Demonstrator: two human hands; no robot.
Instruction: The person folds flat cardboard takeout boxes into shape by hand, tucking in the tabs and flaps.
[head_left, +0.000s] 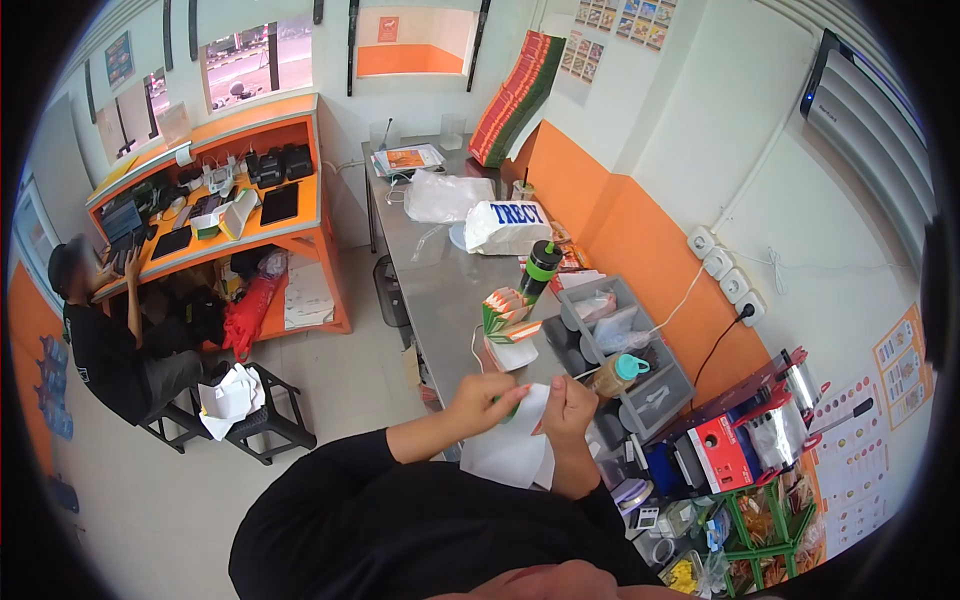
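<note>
A small white paper piece (534, 405) with a bit of green and orange print is pinched between my two hands, above the steel table's near part. My left hand (484, 402) grips its left edge with curled fingers. On the opposite edge, my right hand (568, 412) closes with the thumb up. Larger white paper sheets (500, 455) lie below my hands. Just beyond them stands a stack of folded paper packets (508, 312) striped green, white and orange.
A black bottle (541, 268) with a green band, a TRECY tissue pack (507, 228) and a grey organizer (640, 405) stand on the steel table (425, 290). A red sealing machine (722, 455) is at right. Another person (125, 335) sits at the orange desk (300, 205).
</note>
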